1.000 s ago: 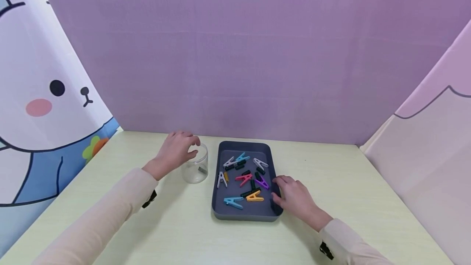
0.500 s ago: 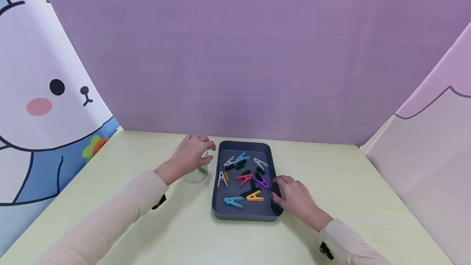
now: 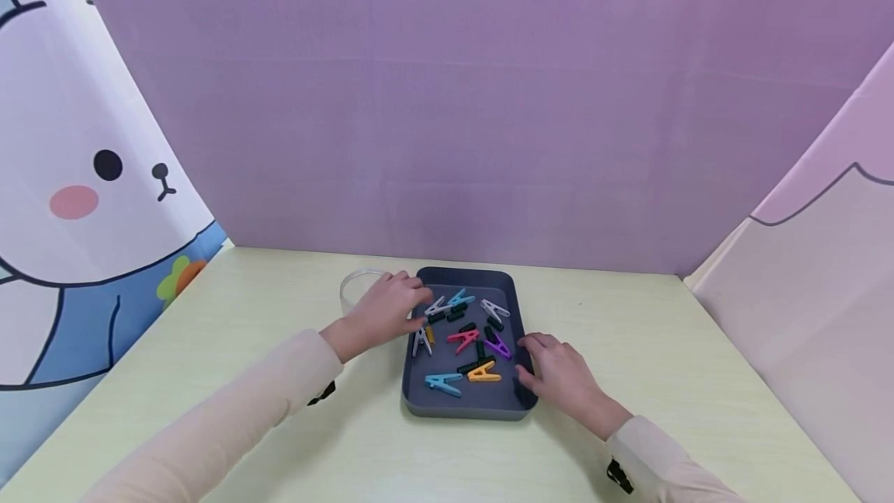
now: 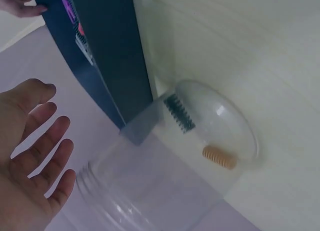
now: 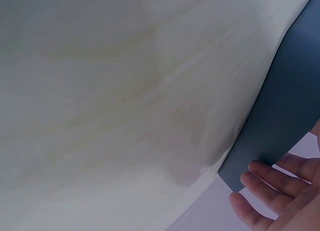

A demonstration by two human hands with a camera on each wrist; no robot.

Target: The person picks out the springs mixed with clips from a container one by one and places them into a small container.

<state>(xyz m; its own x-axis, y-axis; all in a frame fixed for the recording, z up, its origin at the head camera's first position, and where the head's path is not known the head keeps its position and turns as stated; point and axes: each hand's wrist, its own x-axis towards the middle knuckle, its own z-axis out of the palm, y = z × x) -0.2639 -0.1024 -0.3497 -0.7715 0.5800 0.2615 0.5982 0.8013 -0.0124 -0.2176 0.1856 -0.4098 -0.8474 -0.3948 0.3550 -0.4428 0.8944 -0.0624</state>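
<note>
My left hand (image 3: 386, 310) hovers over the left rim of a dark grey tray (image 3: 457, 405), fingers spread and bent a little, with nothing held in the left wrist view. Beside it stands a clear jar (image 4: 155, 176), partly hidden by the hand in the head view. One dark green ridged piece (image 4: 179, 113) and one orange ridged piece (image 4: 219, 157) lie in its bottom. My right hand (image 3: 564, 383) rests with loose fingers against the tray's right edge. Plastic clothespins, such as a red clothespin (image 3: 464, 340) and a yellow clothespin (image 3: 484, 372), lie in the tray.
Among the clothespins lie several small dark ridged pieces (image 3: 479, 349) and one orange piece (image 3: 429, 334). The tray stands on a pale wooden table (image 3: 335, 441). A purple cloth wall (image 3: 447, 115) rises behind it, with printed cloth (image 3: 91, 254) at the left.
My left hand has moved right and slightly toward me, from above the jar to the tray's left rim, uncovering the jar's left rim. The right hand and the tray have stayed put.
</note>
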